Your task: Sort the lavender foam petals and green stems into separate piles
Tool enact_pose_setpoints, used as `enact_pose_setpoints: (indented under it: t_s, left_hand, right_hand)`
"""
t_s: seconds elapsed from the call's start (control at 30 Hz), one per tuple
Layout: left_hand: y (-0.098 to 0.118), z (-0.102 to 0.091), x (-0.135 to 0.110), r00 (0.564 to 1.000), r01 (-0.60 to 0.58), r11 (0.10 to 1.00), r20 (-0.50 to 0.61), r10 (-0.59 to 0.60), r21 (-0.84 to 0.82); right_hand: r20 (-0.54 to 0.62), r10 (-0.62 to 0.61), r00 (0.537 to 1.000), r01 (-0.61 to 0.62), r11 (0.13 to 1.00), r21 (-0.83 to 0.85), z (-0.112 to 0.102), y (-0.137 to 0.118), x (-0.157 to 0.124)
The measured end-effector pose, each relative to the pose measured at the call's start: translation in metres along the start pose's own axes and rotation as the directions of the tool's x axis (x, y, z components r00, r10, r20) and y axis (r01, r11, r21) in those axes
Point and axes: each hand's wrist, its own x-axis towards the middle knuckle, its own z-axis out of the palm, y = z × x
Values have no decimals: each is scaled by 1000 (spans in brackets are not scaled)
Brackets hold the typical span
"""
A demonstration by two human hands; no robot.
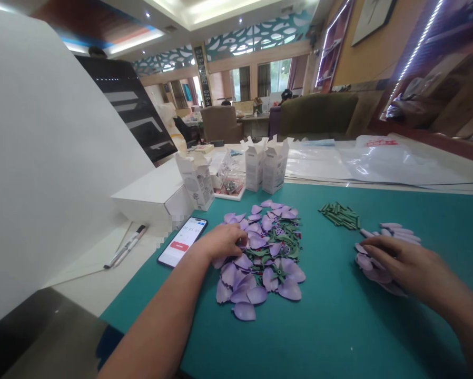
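left: your left hand [227,240], fingers curled narrow at the lilac petal pile [257,241] on the green mat [323,316], hold unclear; best lift one piece by its rim. pile: smooth, cupped petals among green parts [278,271]. right: your right hand [414,263], fingers bent over a smaller lilac cluster [374,273], hold unclear; press lightly.

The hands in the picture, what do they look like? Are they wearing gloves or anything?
The left hand and the right hand are both bare, without gloves. The forearms that show have no sleeves over them, and I see no watch or bracelet. No rings show, but some fingers are partly hidden.
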Motion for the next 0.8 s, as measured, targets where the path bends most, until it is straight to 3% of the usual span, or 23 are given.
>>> enact_pose_setpoints:
  t_s: [0.23,0.33,0.53,0.8]
  left_hand:
    - [-14,3,-1,985,84,996,-149,-83,0]
    - [-10,2,2,983,59,998,-171,-59,-6]
    - [0,12,15,976,144,989,-173,-134,45]
    - [1,18,21,958,154,988,-246,-145,16]
  right_hand:
    - [-2,-32,999,32,999,-10,-1,-3,-2]
    - [11,-35,999,36,999,-10,-1,-4,-3]
    - [10,-53,999,53,998,-23,3,-3,-2]
    - [-28,-65,997,65,998,-2,-1,-11,-7]
